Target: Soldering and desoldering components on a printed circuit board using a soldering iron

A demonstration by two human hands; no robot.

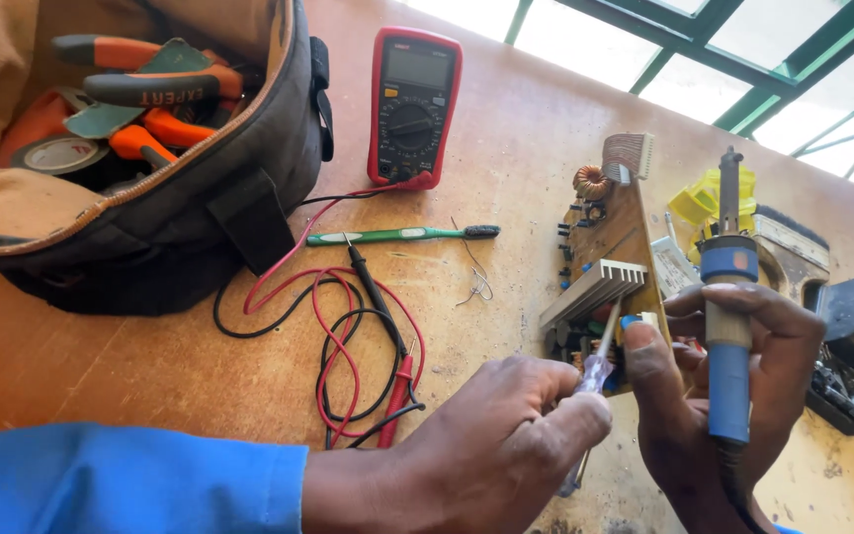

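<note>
My left hand (506,435) grips a small screwdriver (600,361) with a clear handle, its shaft pointing up into the lower part of a brown circuit board (625,232). The board stands on edge and carries a finned aluminium heat sink (593,287), a copper coil (591,182) and a striped part at its top. My right hand (733,396) steadies the board with the thumb while its fingers wrap a blue-handled soldering iron (728,326), tip pointing up.
A red multimeter (413,104) lies at the back, its red and black leads (358,346) looped on the wooden table (130,356). A green toothbrush (397,235) lies nearby. An open tool bag (150,158) holds pliers and tape. Yellow and black items sit right.
</note>
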